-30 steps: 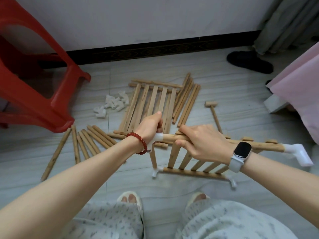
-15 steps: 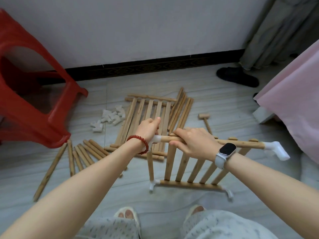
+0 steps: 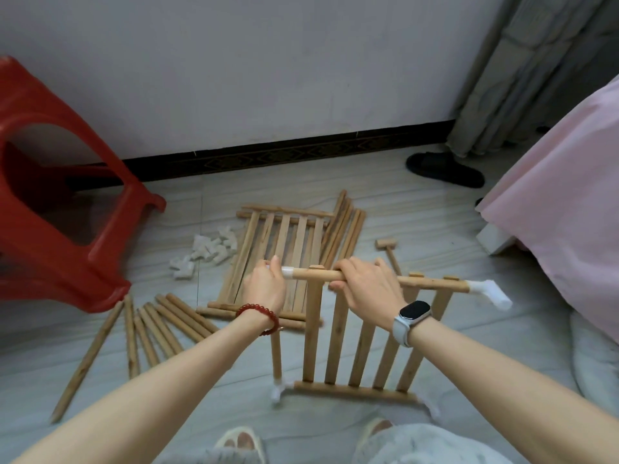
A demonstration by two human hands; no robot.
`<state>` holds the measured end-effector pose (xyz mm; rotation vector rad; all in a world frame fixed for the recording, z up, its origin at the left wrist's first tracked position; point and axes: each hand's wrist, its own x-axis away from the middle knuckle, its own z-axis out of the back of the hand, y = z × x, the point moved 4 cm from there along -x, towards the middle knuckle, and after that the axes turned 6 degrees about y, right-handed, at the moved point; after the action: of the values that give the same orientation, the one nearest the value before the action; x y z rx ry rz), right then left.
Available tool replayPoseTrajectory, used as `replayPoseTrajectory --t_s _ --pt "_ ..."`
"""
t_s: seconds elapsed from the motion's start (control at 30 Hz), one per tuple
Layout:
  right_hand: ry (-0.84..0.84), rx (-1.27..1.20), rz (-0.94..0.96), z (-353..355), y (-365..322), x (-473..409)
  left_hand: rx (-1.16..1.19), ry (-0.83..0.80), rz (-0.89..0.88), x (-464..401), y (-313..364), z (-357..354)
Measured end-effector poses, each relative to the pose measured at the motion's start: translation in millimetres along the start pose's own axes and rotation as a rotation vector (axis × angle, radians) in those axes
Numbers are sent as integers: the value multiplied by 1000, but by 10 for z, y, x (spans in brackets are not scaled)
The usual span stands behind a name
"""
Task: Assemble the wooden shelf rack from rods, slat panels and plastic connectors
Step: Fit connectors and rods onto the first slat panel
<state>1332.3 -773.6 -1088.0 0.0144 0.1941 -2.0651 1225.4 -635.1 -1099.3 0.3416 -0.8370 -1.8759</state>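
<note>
**Assembly barely a quarter along, one panel standing**

Progress is looking early to us. We are holding one slat panel (image 3: pixel 355 339) upright on the floor (image 3: pixel 435 236), its lower rail already carrying white plastic connectors at both ends, the near-left one (image 3: pixel 278 391) also taking a short upright rod (image 3: pixel 276 354). Our right hand (image 3: pixel 366 286) is wrapping its grip around the panel's top rail (image 3: pixel 432 282), fingers curled over the wood. Our left hand (image 3: pixel 264 289) is closing its grip on the connector at the rail's left end (image 3: pixel 287 272); we are judging that it is pressing that piece onto the rail or onto the upright rod below, though the palm is hiding the joint and we cannot tell how far it is seated. The rail's right end is already wearing its own connector (image 3: pixel 490 294).

Plenty is waiting. A second slat panel (image 3: pixel 284 259) is lying flat beyond our hands, with a bundle of rods (image 3: pixel 345 229) resting against its far-right side. More loose rods (image 3: pixel 157 329) are fanning out on the floor to our left, and a small wooden mallet (image 3: pixel 390 254) is lying to the right of the flat panel, untouched.

As for containers, we are seeing none holding parts: the spare connectors (image 3: pixel 204 252) are sitting in a loose heap directly on the floor, near the red stool (image 3: pixel 50 209).
</note>
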Motion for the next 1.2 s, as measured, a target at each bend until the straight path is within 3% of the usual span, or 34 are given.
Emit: replayPoseTrajectory --t_s 0.27,0.57,0.7,0.8,0.9,1.07,1.2 --pt "-90 -157 80 -531 -392 -765 -193 -77 -84 -908 -550 242" --pt "-300 -396 -140 -1525 229 -1389 -859 -158 -172 -1765 -1123 -549" --pt "-247 -219 -217 -1769 707 -1513 -998 -229 -172 -1874 -1297 -933" --pt "-252 -144 -363 -1918 1131 -1579 -970 -119 -246 -1799 -1310 -1143" --pt "-316 -174 -578 -2084 1523 -1639 -773 -87 -382 -1724 -1113 -1423" --pt "-375 -503 -924 -2327 1796 -1771 -392 -230 -654 -1556 -586 -1930" --pt "-440 -638 -1004 -2524 1837 -1883 -385 -394 -786 -1466 -387 -2290"
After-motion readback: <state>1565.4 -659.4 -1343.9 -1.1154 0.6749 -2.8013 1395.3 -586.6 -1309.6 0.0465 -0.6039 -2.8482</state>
